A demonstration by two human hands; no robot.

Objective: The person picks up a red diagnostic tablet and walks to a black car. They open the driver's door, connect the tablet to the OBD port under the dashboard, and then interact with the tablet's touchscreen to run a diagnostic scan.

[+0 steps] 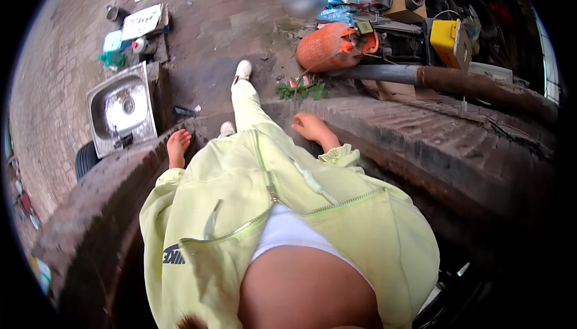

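My left hand (178, 143) is beside the brick wall at left, fingers stretched out and holding nothing. Loosely bent fingers show on my right hand (315, 129), near the inner edge of the right brick wall (384, 121); nothing shows in its grasp. Both arms wear the sleeves of a pale green zip jacket (234, 173). One white shoe (243, 69) is stretched forward on the ground, and the other shoe (227, 128) is closer to me, between the walls.
A metal sink (108, 105) stands at left above a black tyre (86, 159). Ahead on the right lies an orange gas cylinder (324, 48), with a rusty pipe (481, 85) along the wall. Beyond are a yellow container (443, 40) and bags. Green weeds (309, 90) grow near the wall's end.
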